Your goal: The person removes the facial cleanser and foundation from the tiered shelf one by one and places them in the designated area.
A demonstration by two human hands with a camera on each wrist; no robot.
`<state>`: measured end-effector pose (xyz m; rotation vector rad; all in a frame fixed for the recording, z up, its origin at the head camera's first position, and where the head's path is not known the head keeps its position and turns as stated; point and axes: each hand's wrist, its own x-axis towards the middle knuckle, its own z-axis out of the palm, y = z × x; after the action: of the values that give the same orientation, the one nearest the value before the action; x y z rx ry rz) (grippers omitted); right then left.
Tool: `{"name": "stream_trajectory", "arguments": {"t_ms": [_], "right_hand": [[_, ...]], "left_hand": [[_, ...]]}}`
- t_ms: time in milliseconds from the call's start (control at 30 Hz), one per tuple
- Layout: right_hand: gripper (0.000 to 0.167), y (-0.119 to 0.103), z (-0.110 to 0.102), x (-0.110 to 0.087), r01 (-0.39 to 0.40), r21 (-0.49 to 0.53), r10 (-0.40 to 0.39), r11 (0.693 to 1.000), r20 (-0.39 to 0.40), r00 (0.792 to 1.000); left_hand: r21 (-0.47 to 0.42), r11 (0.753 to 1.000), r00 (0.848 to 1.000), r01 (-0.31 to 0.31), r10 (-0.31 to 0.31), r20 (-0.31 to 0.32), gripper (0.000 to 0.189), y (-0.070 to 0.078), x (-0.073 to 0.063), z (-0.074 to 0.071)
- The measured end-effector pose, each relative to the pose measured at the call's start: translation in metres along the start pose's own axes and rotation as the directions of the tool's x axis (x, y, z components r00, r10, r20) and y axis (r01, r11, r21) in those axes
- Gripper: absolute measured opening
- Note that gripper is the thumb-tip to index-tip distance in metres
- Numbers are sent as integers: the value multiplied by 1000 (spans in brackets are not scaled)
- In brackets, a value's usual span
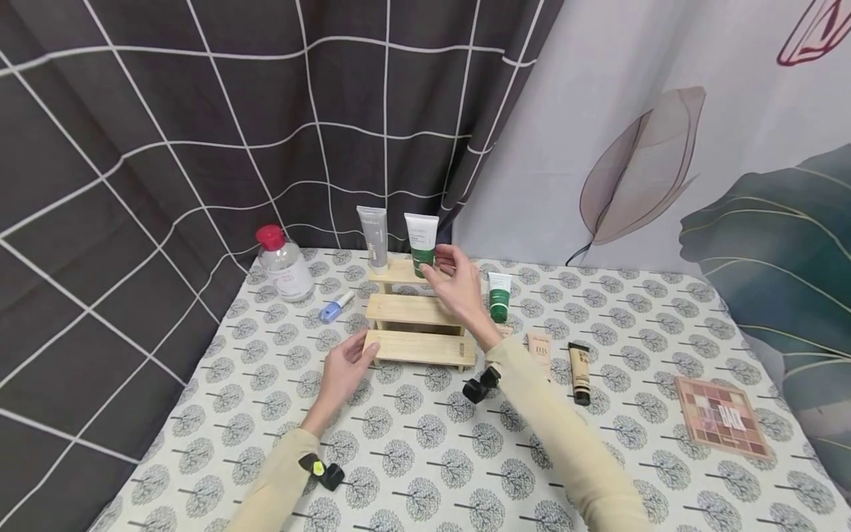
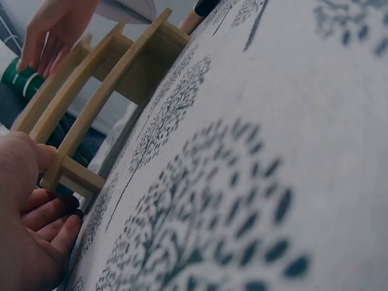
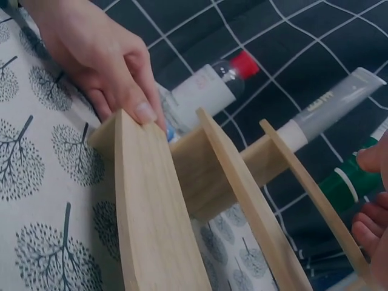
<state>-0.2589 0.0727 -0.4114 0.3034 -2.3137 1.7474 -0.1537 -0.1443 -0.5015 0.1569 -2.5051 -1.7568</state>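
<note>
A light wooden three-step display stand (image 1: 419, 347) stands on the cloth. My left hand (image 1: 343, 367) grips the left end of its lowest step, thumb on top and fingers underneath. On the top step, my right hand (image 1: 457, 287) holds a white-and-green squeeze tube (image 1: 422, 233) low down from its right side, with the thumb in front. The tube stands upright, cap down. Left of it on the same step is a grey squeeze tube (image 1: 374, 236). In the right wrist view, the right thumb and fingers (image 3: 370, 233) lie on either side of the green tube (image 3: 345, 185).
A red-capped clear bottle (image 1: 287, 270) and small blue bottle (image 1: 335, 307) sit left of the stand. To the right are another green-and-white tube (image 1: 499, 297), a BB cream box (image 1: 539, 353), a gold tube (image 1: 580, 373) and an eyeshadow palette (image 1: 723, 417). Curtains (image 1: 253, 96) hang behind.
</note>
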Motion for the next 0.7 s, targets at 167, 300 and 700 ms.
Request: {"name": "stream_trajectory", "arguments": {"t_ms": [167, 300, 700], "right_hand": [[47, -2, 10, 1, -7, -37, 6, 999, -10, 1000], [45, -4, 14, 0, -5, -63, 3, 998, -29, 1000], [38, -3, 13, -4, 25, -61, -28, 998, -45, 999]], "left_hand": [[3, 1000, 1000, -4, 4, -1, 56, -1, 0, -1], [-2, 1000, 1000, 3, -3, 5, 56, -1, 0, -1], [-8, 1000, 1000, -3, 3, 6, 56, -1, 1, 0]]}}
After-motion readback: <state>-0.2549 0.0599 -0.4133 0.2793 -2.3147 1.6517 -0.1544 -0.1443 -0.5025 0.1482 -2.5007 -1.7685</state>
